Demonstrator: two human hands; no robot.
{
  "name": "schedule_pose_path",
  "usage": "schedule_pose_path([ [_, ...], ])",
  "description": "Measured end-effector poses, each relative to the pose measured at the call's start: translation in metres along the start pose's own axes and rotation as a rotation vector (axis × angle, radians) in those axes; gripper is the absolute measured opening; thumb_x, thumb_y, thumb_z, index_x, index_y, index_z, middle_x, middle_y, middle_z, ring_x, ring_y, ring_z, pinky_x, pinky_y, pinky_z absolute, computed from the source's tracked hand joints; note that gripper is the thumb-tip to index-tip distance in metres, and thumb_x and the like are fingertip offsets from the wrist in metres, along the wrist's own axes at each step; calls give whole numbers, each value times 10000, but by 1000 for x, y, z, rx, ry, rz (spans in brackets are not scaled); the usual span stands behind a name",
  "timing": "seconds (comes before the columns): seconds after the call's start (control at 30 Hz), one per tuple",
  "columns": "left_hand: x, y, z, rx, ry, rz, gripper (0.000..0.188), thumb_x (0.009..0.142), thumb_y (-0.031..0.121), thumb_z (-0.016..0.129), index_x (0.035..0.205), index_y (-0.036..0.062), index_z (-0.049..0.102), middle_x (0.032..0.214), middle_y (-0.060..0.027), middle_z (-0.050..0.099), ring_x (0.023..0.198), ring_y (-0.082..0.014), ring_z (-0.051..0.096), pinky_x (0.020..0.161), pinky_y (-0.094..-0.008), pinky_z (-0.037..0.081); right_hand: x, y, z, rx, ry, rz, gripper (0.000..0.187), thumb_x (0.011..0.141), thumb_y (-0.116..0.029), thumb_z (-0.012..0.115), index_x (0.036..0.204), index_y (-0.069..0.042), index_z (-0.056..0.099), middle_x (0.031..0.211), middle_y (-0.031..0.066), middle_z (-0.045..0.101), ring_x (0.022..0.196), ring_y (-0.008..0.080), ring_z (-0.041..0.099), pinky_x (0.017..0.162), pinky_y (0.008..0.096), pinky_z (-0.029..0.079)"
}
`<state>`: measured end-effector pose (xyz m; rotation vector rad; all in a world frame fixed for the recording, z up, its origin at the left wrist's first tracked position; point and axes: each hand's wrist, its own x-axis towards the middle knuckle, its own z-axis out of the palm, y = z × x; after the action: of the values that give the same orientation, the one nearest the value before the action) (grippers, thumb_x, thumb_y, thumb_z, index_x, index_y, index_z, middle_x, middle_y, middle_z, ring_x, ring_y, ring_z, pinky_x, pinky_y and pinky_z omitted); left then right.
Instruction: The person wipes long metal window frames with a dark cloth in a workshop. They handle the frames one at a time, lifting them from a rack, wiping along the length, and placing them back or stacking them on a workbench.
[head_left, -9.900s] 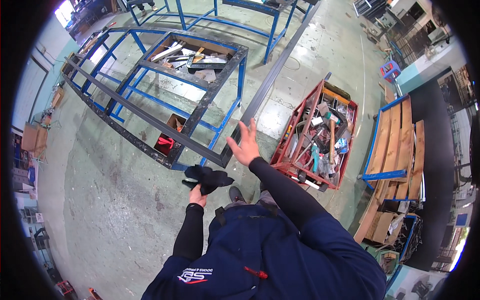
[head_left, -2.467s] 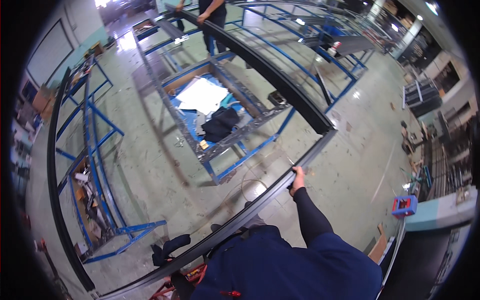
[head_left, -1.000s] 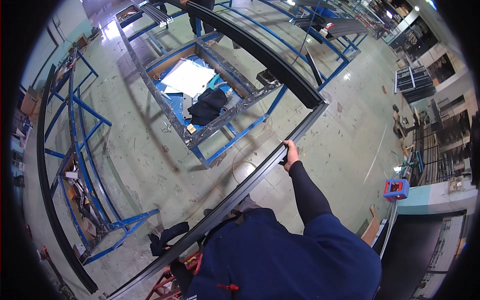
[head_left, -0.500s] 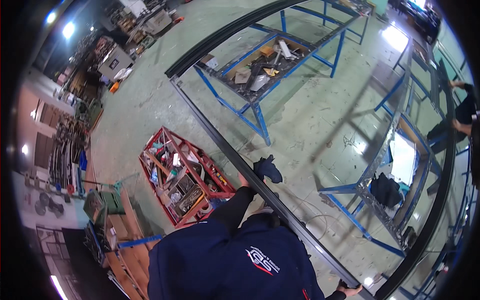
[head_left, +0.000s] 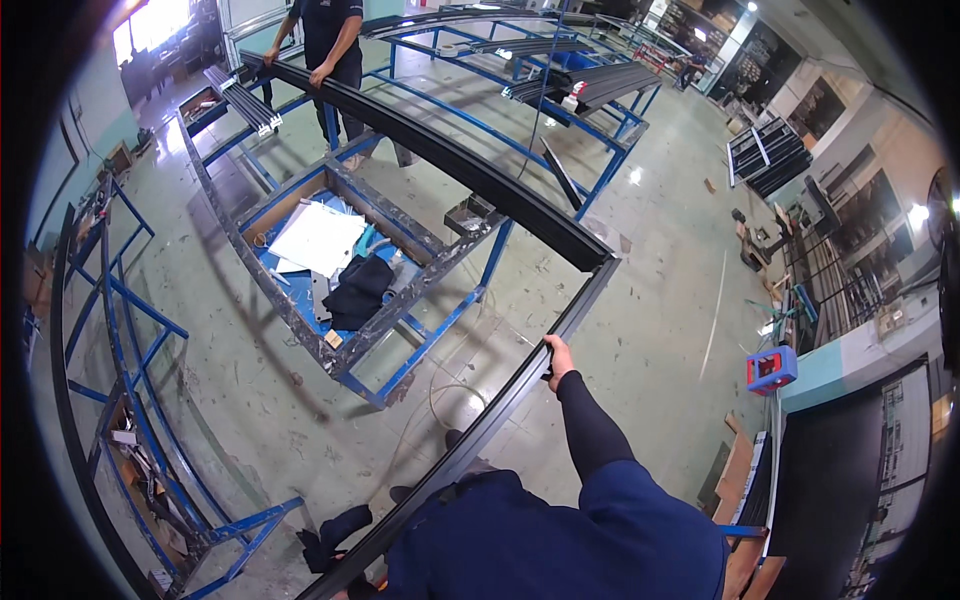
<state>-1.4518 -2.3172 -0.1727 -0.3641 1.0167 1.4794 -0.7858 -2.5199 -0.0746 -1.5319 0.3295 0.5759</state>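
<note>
Rt hand point(head_left: 556, 356) now clamped on black frame rail point(head_left: 500, 420), above blue trolley point(head_left: 400, 350); head swung back, carry ongoing; left hand unseen.

blue steel trestle frame point(head_left: 440, 325) stands on the pale green concrete floor point(head_left: 640, 230), grey inner rails worn and scuffed. in its lower tray: white sheet point(head_left: 318, 238), black cloth bundle point(head_left: 358, 290) just beside it, some small bits i can't make out. long black curved profile point(head_left: 450, 160) rests across the frame's top, its near end past the frame corner. second blue stand point(head_left: 560, 90) farther back carries a stack of dark profiles point(head_left: 590, 82). blue rack point(head_left: 130, 400) at left on the floor. red and blue crate point(head_left: 771, 369) sits on the floor at right.
</note>
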Motion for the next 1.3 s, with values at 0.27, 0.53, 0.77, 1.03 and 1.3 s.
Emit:
schedule_pose_path([
  [0.27, -9, 11, -8, -30, 29, 25, 556, 897, 558, 505, 1168, 88, 624, 1179, -84, 632, 1133, -304, 590, 983, -541, 464, -8, -46, 29, -740, 449, -160, 612, 687, -230, 785, 1175, 47, 541, 1042, 205, 680, 981, 301, 686, 878, 419, 543],
  [0.53, -11, 9, -13, -35, 34, 38, 558, 914, 549, 486, 1195, 83, 610, 1205, -87, 622, 1151, -300, 584, 1003, -534, 453, -37, -63, 28, -834, 390, -226, 807, 736, -305, 728, 1337, 97, 368, 1187, 340, 618, 1158, 453, 597, 1035, 446, 463],
  [0.77, -13, 15, -20, -12, 35, 39, 560, 930, 541, 470, 1218, 79, 598, 1228, -89, 614, 1168, -298, 578, 1020, -529, 443, -43, -64, 25, -834, 407, -207, 777, 734, -291, 728, 1275, 96, 327, 1127, 367, 606, 1112, 472, 607, 1007, 471, 475],
  [1.03, -23, 30, -37, -23, 39, 43, 562, 948, 532, 450, 1245, 75, 584, 1254, -92, 605, 1186, -294, 572, 1040, -522, 432, -42, -65, 25, -829, 407, -131, 695, 732, -276, 748, 1225, 83, 415, 1163, 353, 615, 1109, 459, 626, 985, 446, 498],
  [1.3, -30, 28, -60, -42, 52, 16, 564, 966, 523, 431, 1272, 70, 570, 1281, -95, 595, 1205, -291, 566, 1059, -515, 420, -24, -52, 1, -675, 358, -205, 565, 709, -233, 735, 1167, 12, 513, 1108, 252, 660, 1058, 387, 651, 960, 427, 493],
])
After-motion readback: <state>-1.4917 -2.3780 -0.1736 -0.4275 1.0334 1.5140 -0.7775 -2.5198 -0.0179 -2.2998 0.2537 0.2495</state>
